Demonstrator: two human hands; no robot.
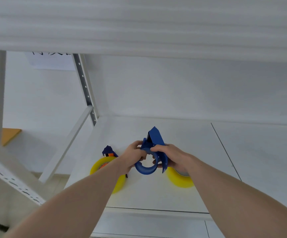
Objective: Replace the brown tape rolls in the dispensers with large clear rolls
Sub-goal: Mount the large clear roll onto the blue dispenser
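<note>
Presently we hold the empty blue dispenser above the white shelf, left hand and right hand curled round it; the loose yellowish tape roll lies just below our right hand, nearer.

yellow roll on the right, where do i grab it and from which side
Take the yellow roll by its outer band, pinching across the rim from above and its near right side. It lies flat on the shelf, and the right hand with the blue dispenser covers its far edge.

Second dispenser and its yellow roll, half behind left forearm.
</note>
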